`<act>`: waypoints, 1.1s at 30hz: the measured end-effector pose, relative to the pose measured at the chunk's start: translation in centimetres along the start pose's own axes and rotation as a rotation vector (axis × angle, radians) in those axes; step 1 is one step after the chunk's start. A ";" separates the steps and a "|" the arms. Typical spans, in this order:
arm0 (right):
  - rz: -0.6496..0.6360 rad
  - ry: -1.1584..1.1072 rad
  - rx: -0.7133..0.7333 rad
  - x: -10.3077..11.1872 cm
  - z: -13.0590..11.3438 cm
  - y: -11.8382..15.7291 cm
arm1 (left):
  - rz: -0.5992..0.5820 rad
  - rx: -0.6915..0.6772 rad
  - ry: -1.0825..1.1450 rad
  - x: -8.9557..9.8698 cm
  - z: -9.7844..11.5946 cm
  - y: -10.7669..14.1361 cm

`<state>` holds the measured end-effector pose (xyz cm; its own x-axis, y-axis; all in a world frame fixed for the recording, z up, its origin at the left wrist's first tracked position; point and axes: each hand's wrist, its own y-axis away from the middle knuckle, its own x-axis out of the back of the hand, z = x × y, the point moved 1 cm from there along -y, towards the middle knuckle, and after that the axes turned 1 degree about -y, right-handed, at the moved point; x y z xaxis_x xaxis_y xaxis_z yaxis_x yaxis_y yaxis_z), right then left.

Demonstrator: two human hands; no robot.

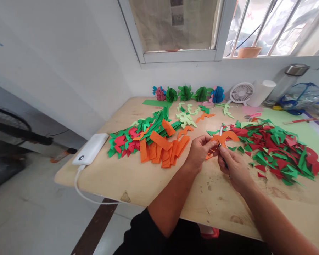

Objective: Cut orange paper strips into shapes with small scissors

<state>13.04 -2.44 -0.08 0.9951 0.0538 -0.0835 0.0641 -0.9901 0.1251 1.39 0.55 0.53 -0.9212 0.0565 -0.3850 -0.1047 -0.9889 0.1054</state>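
Observation:
In the middle right of the head view, my left hand (198, 150) pinches a piece of orange paper (230, 135) with a curved outline. My right hand (235, 168) is closed round the black handles of a pair of scissors (220, 143); their blades point away from me and touch the paper, and the fingers partly cover the handles. Left of my left hand lies a fanned pile of orange paper strips (162, 150), overlapping green strips and cut green and red shapes (124, 141). Behind my hands are wavy orange cutouts (185, 131) and pale green ones (186, 119).
A heap of red and green paper scraps (279, 152) spreads to the right. Along the wall stand folded paper figures (185, 93), a small white fan (241, 93) and a glass bottle (284, 83). A white power bank (90, 148) with a cable lies near the table's left edge.

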 end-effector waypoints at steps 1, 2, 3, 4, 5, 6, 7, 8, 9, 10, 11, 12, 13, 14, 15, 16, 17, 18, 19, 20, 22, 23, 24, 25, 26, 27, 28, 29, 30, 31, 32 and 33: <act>-0.002 0.002 0.002 0.0 0.0 0.0 | 0.000 0.006 0.001 0.0 0.0 0.0; -0.003 0.003 0.004 0.0 0.0 0.0 | 0.000 0.011 0.004 0.0 -0.1 -0.1; -0.003 0.003 0.004 0.0 0.0 0.0 | 0.001 0.014 0.008 0.0 -0.2 -0.2; -0.004 0.002 0.002 0.0 -0.1 0.0 | 0.001 0.014 0.012 0.0 -0.2 -0.2; -0.004 -0.001 -0.001 0.0 -0.1 0.0 | 0.001 0.013 0.015 0.0 -0.3 -0.2; -0.004 -0.005 -0.005 -0.1 -0.1 0.1 | 0.001 0.012 0.018 0.0 -0.3 -0.2; -0.001 -0.010 -0.008 -0.1 -0.1 0.1 | 0.000 0.011 0.020 0.0 -0.4 -0.2; 0.001 -0.013 -0.009 -0.1 -0.1 0.1 | -0.001 0.010 0.022 0.1 -0.4 -0.2; 0.003 -0.013 -0.006 -0.1 -0.1 0.1 | -0.003 0.010 0.022 0.1 -0.3 -0.2; 0.004 -0.012 -0.002 -0.1 -0.1 0.1 | -0.006 0.011 0.021 0.1 -0.3 -0.2; 0.002 -0.009 0.003 -0.1 -0.1 0.1 | -0.008 0.013 0.018 0.1 -0.3 -0.2; -0.002 -0.007 0.007 -0.1 -0.1 0.1 | -0.008 0.015 0.016 0.1 -0.3 -0.2; -0.008 -0.005 0.010 -0.1 -0.1 0.1 | -0.008 0.016 0.014 0.2 -0.3 -0.2; -0.014 -0.006 0.009 -0.1 -0.1 0.1 | -0.008 0.017 0.013 0.2 -0.3 -0.2; -0.017 -0.007 0.006 -0.1 0.0 0.0 | -0.006 0.016 0.012 0.2 -0.3 -0.2; -0.018 -0.007 0.002 -0.1 0.0 0.0 | -0.003 0.015 0.012 0.2 -0.2 -0.1; -0.018 -0.006 -0.001 -0.1 0.0 0.0 | 0.000 0.014 0.013 0.2 -0.2 -0.1; -0.018 -0.006 -0.006 -0.1 0.1 0.0 | 0.000 0.015 0.014 0.2 -0.2 -0.1; -0.017 -0.009 -0.012 -0.1 0.1 0.0 | 0.003 0.016 0.015 0.2 -0.1 -0.1; -0.016 -0.015 -0.018 -0.2 0.1 -0.1 | 0.005 0.017 0.015 0.2 -0.1 -0.1; -0.012 -0.027 -0.027 -0.2 0.1 -0.1 | 0.005 0.016 0.017 0.2 -0.1 -0.1; -0.008 -0.030 -0.030 -0.2 0.1 -0.1 | 0.004 0.016 0.017 0.2 -0.1 -0.1; -0.005 -0.029 -0.031 -0.2 0.1 -0.1 | 0.003 0.016 0.019 0.2 -0.1 -0.1; -0.001 -0.027 -0.029 -0.2 0.1 -0.1 | 0.001 0.017 0.021 0.3 -0.2 -0.2; 0.003 -0.024 -0.028 -0.2 0.1 -0.1 | 0.000 0.018 0.023 0.3 -0.2 -0.2; 0.005 -0.023 -0.027 -0.2 0.2 -0.1 | 0.000 0.019 0.024 0.3 -0.2 -0.2; 0.005 -0.024 -0.028 -0.2 0.2 -0.1 | 0.000 0.020 0.024 0.3 -0.2 -0.2; 0.004 -0.027 -0.029 -0.2 0.2 -0.1 | -0.001 0.022 0.024 0.3 -0.2 -0.2; 0.003 -0.029 -0.029 -0.2 0.2 -0.1 | -0.002 0.024 0.025 0.3 -0.2 -0.2; 0.002 -0.030 -0.027 -0.3 0.3 -0.1 | -0.004 0.025 0.027 0.3 -0.2 -0.2; 0.001 -0.029 -0.024 -0.3 0.3 -0.2 | -0.005 0.028 0.029 0.3 -0.2 -0.2; 0.002 -0.026 -0.019 -0.3 0.3 -0.2 | -0.005 0.029 0.030 0.3 -0.2 -0.2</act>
<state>12.76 -2.33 -0.38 0.9928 0.0487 -0.1093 0.0643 -0.9874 0.1445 1.16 0.79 0.22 -0.9090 0.0573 -0.4129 -0.1211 -0.9841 0.1300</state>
